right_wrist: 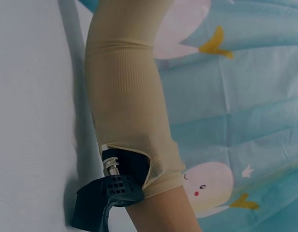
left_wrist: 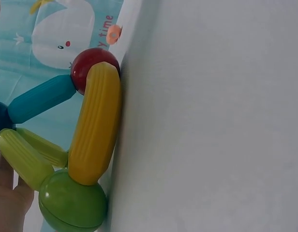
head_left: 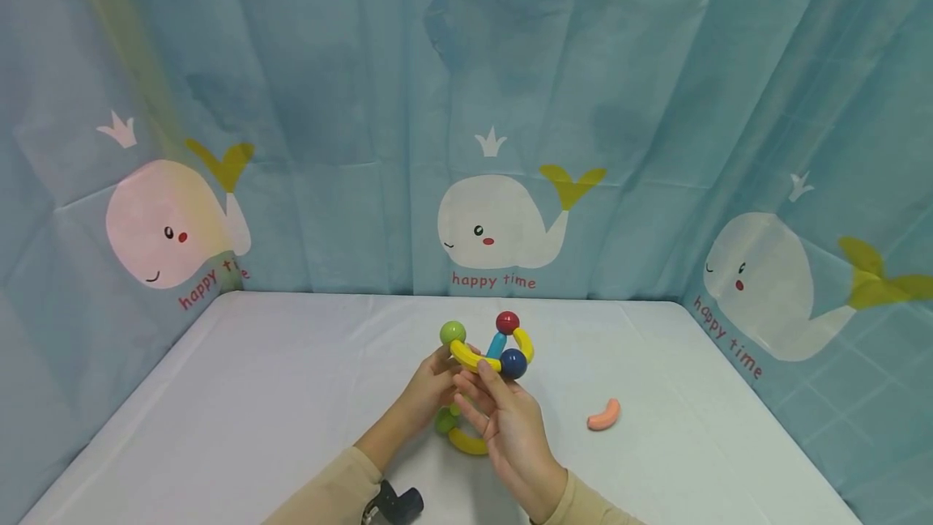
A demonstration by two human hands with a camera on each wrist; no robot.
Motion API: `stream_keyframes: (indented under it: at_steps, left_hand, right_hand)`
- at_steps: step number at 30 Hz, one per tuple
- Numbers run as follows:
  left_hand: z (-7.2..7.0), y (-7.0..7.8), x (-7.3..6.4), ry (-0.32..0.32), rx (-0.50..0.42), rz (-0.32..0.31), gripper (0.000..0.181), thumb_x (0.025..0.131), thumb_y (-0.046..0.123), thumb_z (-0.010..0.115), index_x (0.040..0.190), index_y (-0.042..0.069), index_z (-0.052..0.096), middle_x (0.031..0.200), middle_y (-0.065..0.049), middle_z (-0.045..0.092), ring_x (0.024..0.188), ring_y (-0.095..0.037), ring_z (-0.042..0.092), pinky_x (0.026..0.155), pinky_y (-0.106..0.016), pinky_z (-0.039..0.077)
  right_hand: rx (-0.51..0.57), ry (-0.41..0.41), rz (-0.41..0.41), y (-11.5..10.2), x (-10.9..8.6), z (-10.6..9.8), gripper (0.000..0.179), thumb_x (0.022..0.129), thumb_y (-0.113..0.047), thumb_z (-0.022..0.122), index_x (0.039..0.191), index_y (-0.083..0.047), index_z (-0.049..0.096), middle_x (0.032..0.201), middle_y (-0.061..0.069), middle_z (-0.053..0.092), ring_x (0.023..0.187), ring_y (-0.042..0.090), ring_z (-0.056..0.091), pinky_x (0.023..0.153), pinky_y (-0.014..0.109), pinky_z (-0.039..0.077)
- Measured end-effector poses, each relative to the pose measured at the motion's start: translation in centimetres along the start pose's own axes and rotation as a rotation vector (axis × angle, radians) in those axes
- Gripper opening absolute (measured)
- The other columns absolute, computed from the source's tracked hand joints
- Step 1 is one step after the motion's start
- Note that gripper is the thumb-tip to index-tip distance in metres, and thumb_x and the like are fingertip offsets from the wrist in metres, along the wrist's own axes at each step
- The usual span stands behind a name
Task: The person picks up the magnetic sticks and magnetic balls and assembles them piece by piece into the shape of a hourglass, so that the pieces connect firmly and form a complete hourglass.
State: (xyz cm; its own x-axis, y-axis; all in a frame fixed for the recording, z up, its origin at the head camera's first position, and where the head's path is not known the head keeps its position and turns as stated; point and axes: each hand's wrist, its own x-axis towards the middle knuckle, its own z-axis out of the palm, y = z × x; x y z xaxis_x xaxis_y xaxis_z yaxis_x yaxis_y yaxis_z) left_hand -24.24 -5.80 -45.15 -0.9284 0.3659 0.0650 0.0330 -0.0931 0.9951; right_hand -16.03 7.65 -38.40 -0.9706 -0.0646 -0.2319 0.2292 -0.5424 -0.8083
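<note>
Both hands hold a magnetic ball-and-stick toy in the middle of the head view. My right hand (head_left: pixel 513 428) pinches a curved yellow stick (head_left: pixel 474 357), its thumb across the front, close to a dark blue ball (head_left: pixel 513 364). My left hand (head_left: pixel 423 395) grips the toy from the left, just below a light green ball (head_left: pixel 453 333). A red ball (head_left: pixel 508 322) tops the far side, joined by a blue stick (head_left: pixel 497 345). Lower down, partly hidden by the hands, are another green ball (head_left: pixel 447 421) and yellow stick (head_left: pixel 466 442). The left wrist view shows light green sticks (left_wrist: pixel 25 159).
A loose orange curved stick (head_left: pixel 604 415) lies on the white table (head_left: pixel 291 363), right of the hands. Blue curtains (head_left: pixel 328 104) with whale prints surround the table's back and sides. The right wrist view shows a beige sleeve (right_wrist: pixel 125 96) and a black wrist device (right_wrist: pixel 108 200).
</note>
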Motion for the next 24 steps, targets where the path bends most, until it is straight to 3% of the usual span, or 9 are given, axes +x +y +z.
stream_keyframes:
  at_steps: [9, 13, 17, 20, 24]
  left_hand:
    - [-0.1, -0.2, 0.1, -0.009, -0.005, 0.006, 0.04, 0.096, 0.019, 0.054, 0.134, 0.008, 0.053, 0.123, -0.003, 0.067, 0.117, -0.019, 0.064, 0.106, -0.048, 0.049]
    - [-0.1, -0.2, 0.0, -0.024, -0.013, 0.026, 0.037, 0.099, 0.022, 0.053, 0.134, 0.008, 0.052, 0.12, 0.003, 0.066, 0.115, -0.016, 0.064, 0.109, -0.05, 0.046]
    - [0.0, -0.1, 0.0, -0.032, -0.02, 0.037, 0.036, 0.099, 0.021, 0.053, 0.132, 0.006, 0.052, 0.119, 0.004, 0.065, 0.119, -0.017, 0.062, 0.114, -0.053, 0.04]
    - [0.1, 0.0, -0.1, -0.026, -0.01, 0.031, 0.038, 0.099, 0.021, 0.053, 0.134, 0.004, 0.051, 0.123, 0.001, 0.064, 0.123, -0.021, 0.06, 0.114, -0.053, 0.04]
    - [0.1, 0.2, 0.0, -0.016, -0.012, 0.008, 0.04, 0.099, 0.024, 0.055, 0.134, 0.006, 0.051, 0.127, -0.003, 0.063, 0.127, -0.026, 0.057, 0.114, -0.052, 0.041]
  right_hand:
    - [-0.035, -0.019, 0.008, 0.1, -0.1, -0.5, 0.048, 0.094, -0.035, 0.068, 0.126, -0.003, 0.054, 0.104, 0.0, 0.073, 0.096, 0.008, 0.072, 0.088, 0.026, 0.058]
    - [-0.152, -0.093, 0.073, -0.1, -0.6, -1.9, 0.062, 0.096, -0.034, 0.066, 0.139, 0.003, 0.043, 0.107, 0.0, 0.071, 0.1, 0.008, 0.071, 0.091, 0.028, 0.058]
    - [-0.283, -0.141, 0.153, -0.9, -1.0, -4.8, 0.071, 0.097, -0.032, 0.064, 0.146, 0.009, 0.034, 0.114, 0.004, 0.071, 0.104, 0.012, 0.07, 0.093, 0.032, 0.057]
    - [-0.351, -0.055, 0.127, -1.8, -0.6, -7.4, 0.066, 0.096, -0.031, 0.066, 0.142, 0.009, 0.042, 0.117, 0.008, 0.071, 0.106, 0.016, 0.07, 0.092, 0.036, 0.058]
    - [-0.43, 0.132, 0.004, -3.3, 0.8, -10.9, 0.053, 0.098, -0.025, 0.064, 0.135, 0.009, 0.049, 0.12, 0.012, 0.069, 0.109, 0.022, 0.068, 0.091, 0.039, 0.059]
